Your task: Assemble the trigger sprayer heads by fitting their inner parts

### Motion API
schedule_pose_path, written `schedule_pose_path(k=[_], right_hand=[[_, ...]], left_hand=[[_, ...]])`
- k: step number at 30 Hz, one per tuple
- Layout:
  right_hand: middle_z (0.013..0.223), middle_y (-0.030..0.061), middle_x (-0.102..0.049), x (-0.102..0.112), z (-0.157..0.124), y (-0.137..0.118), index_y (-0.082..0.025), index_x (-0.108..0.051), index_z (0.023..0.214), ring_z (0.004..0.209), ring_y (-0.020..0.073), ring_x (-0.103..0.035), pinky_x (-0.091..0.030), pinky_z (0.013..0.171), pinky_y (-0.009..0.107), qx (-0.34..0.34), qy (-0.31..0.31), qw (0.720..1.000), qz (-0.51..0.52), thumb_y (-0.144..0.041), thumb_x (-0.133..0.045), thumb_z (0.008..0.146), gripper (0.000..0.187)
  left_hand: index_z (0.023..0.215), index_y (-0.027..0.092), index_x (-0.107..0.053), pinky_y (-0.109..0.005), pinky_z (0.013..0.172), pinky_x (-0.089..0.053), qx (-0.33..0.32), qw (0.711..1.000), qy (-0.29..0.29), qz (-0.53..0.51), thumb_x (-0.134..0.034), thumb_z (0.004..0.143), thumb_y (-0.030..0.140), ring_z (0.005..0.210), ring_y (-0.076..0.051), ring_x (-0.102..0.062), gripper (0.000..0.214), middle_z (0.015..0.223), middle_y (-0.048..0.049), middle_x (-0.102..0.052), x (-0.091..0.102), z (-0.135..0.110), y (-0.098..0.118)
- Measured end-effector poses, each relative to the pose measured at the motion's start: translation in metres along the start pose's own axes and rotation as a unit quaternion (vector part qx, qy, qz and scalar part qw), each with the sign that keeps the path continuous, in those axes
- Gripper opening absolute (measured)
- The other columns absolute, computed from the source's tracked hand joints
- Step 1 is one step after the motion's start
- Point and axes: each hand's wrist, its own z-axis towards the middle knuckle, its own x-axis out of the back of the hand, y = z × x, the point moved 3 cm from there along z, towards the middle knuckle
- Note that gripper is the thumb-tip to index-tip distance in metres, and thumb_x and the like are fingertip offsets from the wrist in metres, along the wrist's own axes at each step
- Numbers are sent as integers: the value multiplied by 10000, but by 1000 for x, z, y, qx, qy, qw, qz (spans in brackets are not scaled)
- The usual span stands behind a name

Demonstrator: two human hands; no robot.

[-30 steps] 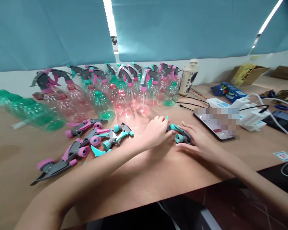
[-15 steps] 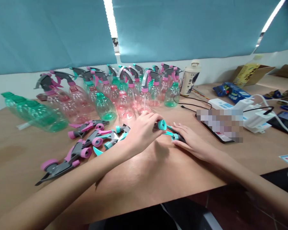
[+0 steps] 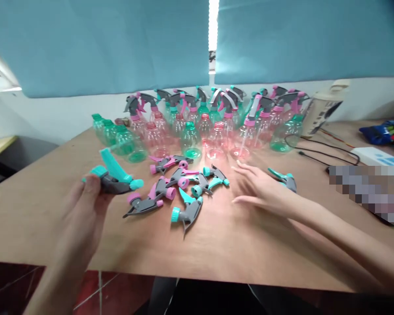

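Observation:
My left hand [image 3: 82, 214] is closed around a grey and turquoise spray head [image 3: 116, 181], lifted above the table on the left. Fingers apart and holding nothing, my right hand [image 3: 262, 188] hovers over the table right of the middle. Between the hands lie several loose spray heads: pink and grey ones [image 3: 144, 204] on the left, turquoise and grey ones [image 3: 188, 212] nearer the middle. Another turquoise spray head [image 3: 284, 179] lies just beyond my right wrist, partly hidden. Behind them stand open green bottles [image 3: 191, 141] and open pink bottles [image 3: 218, 141].
Bottles with spray heads fitted [image 3: 228, 111] crowd the back by the wall. At the right are a beige bottle [image 3: 325, 109], a black cable [image 3: 328, 157], a white power strip [image 3: 381, 156], a blue packet [image 3: 381, 133] and a blurred-out flat object [image 3: 371, 192]. The table's front edge runs below.
My view has turned left. My left hand has moved left with the spray head. My right hand has come away from the turquoise spray head it was at, its fingers now spread.

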Motion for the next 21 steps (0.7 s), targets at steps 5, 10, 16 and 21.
schedule_pose_path(k=[5, 10, 16, 21], right_hand=[[1536, 181, -198, -38, 24, -72, -171, -172, 1489, 1414, 375, -132, -229, 1099, 588, 80, -39, 996, 11, -776, -588, 613, 1143], [1543, 175, -181, -60, 39, -96, -210, -275, 1467, 1409, 393, -128, -124, 1091, 643, 104, -53, 993, -28, -813, -470, 669, 1019], [1511, 163, -285, -58, 60, -105, -182, -311, 1453, 1401, 359, -203, -59, 1114, 618, 121, -84, 989, -12, -770, -345, 783, 892], [1538, 168, -205, -61, 64, -103, -149, -262, 1470, 1419, 342, -136, -157, 1136, 540, 97, -102, 989, 38, -743, -389, 793, 910]], left_hand=[[791, 193, -602, -405, 991, -439, 64, 991, 63, -95, -624, 807, 463, 1048, -227, -589, 271, 873, -2, -676, 17, -16, -42], [930, 191, -594, -375, 933, -456, 76, 996, 42, -23, -598, 817, 482, 1051, -229, -589, 312, 991, -40, -657, 12, -20, -66], [953, 190, -577, -352, 855, -473, 75, 995, 2, 66, -553, 785, 596, 936, -228, -616, 440, 935, -37, -645, 0, 9, -71], [947, 176, -574, -352, 887, -452, 90, 992, -22, 81, -540, 787, 612, 973, -237, -597, 465, 949, -44, -635, -3, 4, -61]])
